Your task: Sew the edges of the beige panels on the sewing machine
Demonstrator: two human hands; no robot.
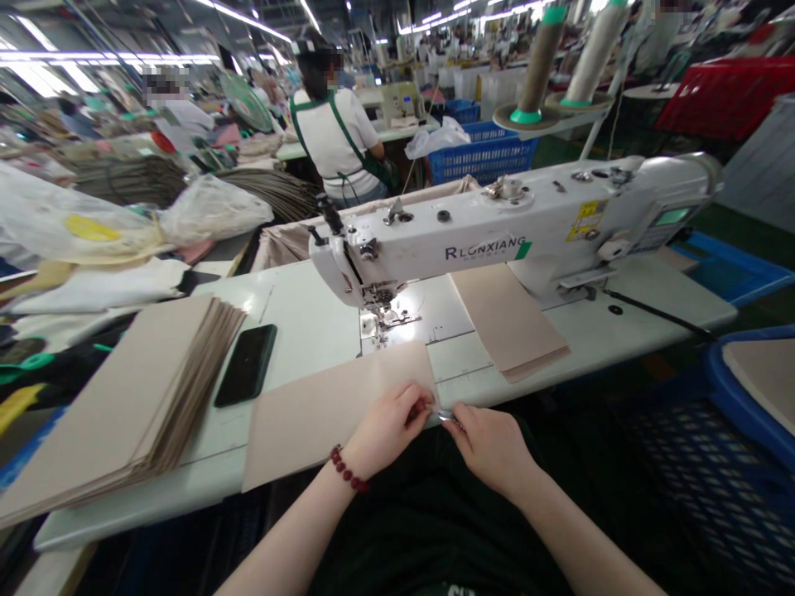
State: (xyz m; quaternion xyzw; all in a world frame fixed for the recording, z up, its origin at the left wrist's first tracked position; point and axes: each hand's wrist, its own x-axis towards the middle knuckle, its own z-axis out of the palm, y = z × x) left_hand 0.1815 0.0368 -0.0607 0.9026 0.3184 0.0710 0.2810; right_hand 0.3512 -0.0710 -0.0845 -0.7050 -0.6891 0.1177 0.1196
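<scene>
A beige fabric piece (323, 414) lies on the white sewing table (310, 323), running from under the needle toward me. My left hand (388, 430), with a red bead bracelet at the wrist, pinches the near right corner of this piece. My right hand (488, 443) is closed right beside it and holds a small metal tool (448, 416), probably thread snips, at that same corner. The white sewing machine (515, 228) stands just behind, its presser foot (388, 319) over the fabric's far end.
A thick stack of beige pieces (124, 397) sits at the left, with a black phone (247, 364) beside it. More beige pieces (506, 319) lie under the machine arm. Blue crates (745, 389) stand at the right. Another person (339, 136) works at a table behind.
</scene>
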